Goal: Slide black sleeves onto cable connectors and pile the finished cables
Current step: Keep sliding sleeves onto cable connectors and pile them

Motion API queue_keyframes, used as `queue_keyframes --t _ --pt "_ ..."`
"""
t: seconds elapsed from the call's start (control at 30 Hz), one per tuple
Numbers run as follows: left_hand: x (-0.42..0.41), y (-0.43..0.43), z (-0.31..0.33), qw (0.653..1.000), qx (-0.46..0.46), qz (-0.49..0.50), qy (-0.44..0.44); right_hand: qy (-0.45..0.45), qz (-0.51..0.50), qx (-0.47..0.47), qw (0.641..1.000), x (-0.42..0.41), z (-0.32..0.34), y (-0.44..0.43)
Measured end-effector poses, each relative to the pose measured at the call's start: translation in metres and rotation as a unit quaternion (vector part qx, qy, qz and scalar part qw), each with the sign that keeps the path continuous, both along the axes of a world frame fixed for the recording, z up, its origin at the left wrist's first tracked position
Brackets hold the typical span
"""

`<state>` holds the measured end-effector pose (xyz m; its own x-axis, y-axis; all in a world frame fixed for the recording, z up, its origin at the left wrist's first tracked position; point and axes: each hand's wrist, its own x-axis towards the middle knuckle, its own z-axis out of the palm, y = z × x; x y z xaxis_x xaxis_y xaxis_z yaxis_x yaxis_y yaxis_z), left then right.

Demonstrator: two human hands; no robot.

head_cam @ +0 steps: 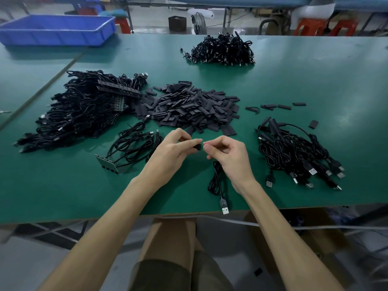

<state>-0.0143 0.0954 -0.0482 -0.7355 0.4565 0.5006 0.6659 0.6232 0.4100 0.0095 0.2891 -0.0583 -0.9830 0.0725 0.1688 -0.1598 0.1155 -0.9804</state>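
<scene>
Broadly, your wide green table top (315, 91) carries a large tangled heap of thin black cables (84, 114) at your left, a central mound of flat black sleeve pieces (189, 108), and a smaller pile of coiled black cables with bare metal plugs (294, 152) at your right, probably the finished ones. A loose bunch of black leads (134, 145) lies just beside your left wrist and could snag.

Your left hand (174, 152) pinches one short black sleeve (198, 147) between thumb and fingertips. Your right hand (226, 154), fingers curled, grips the end of a thin black cable (217, 179), whose slack trails to the table's near edge. The connector itself is hidden in your fingers.

Expect the sleeve to be light, soft and easily flattened, so hold it by its edges to keep the mouth open. Grip the limp cable right behind the connector for stiffness.
</scene>
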Motion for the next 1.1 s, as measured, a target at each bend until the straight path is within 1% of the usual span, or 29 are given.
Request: queue_keyframes --t 0.17,0.33,0.5,0.7,0.8,0.97,1.1 --pt "-0.0043 0.001 -0.0063 0.999 -0.036 -0.009 0.03 -0.002 -0.007 0.0 1.0 -0.0001 -0.0006 -0.0001" --pt "-0.0049 0.0001 -0.0077 0.999 -0.04 -0.027 0.025 -0.008 -0.006 0.002 1.0 0.0003 -0.0003 0.0005" --pt "-0.0015 0.0013 -0.0062 0.997 -0.047 -0.041 0.042 -0.017 0.0 0.008 1.0 0.0014 0.0012 -0.001" --pt "-0.0012 0.0011 -0.0055 0.998 -0.031 -0.049 0.024 -0.021 -0.005 -0.011 1.0 0.0024 0.0036 -0.0014" --pt "0.0 0.0003 -0.004 0.998 -0.029 -0.056 0.016 -0.021 -0.003 0.013 1.0 0.0026 0.0033 -0.0016" --pt "-0.0021 0.0002 -0.0044 0.997 -0.056 -0.052 -0.005 -0.023 -0.013 0.035 0.999 0.002 0.0011 -0.0023" --pt "-0.0039 0.0028 -0.0046 0.997 -0.064 -0.026 -0.037 -0.02 0.006 0.04 0.999 0.0023 -0.0001 -0.0012"
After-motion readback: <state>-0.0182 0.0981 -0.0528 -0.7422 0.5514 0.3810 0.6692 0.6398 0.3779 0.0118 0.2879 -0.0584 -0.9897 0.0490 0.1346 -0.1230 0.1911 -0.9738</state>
